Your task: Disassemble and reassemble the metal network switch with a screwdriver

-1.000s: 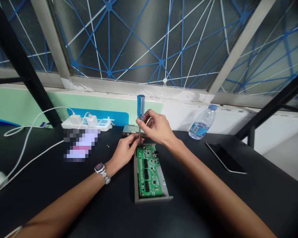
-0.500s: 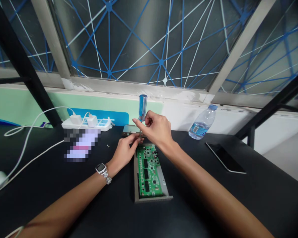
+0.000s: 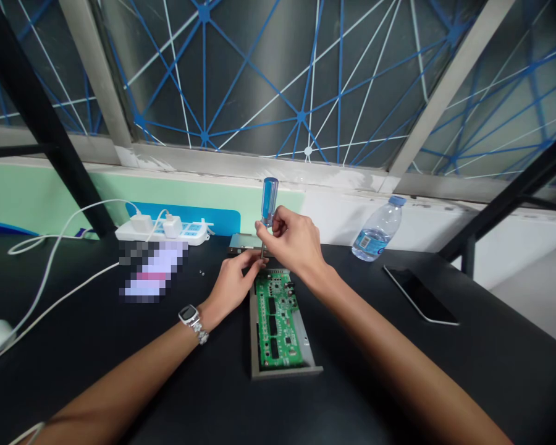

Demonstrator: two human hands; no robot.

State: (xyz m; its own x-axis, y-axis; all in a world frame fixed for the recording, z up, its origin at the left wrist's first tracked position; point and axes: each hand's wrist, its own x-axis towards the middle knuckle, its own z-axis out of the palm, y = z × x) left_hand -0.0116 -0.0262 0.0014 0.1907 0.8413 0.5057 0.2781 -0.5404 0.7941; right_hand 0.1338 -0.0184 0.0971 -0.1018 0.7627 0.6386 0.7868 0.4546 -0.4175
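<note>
A green circuit board [image 3: 277,321] lies in an open grey metal case [image 3: 285,371] on the black table [image 3: 120,371]. My right hand [image 3: 293,241] is closed round the lower part of a blue-handled screwdriver [image 3: 269,199], which stands nearly upright with its tip at the board's far left corner. My left hand [image 3: 231,284], a watch on its wrist, rests at that corner with its fingers pinched round the screwdriver's shaft near the tip.
A white power strip [image 3: 162,232] with plugged chargers and white cables sits at the back left. Small screws [image 3: 201,271] lie left of my hands. A water bottle [image 3: 377,228] lies at the back right, a dark phone [image 3: 421,295] beside it. A grey case lid [image 3: 243,244] rests behind the board.
The screwdriver's handle has tilted slightly to the right and my right hand's fingers have shifted on it. My left hand has stayed at the board's corner.
</note>
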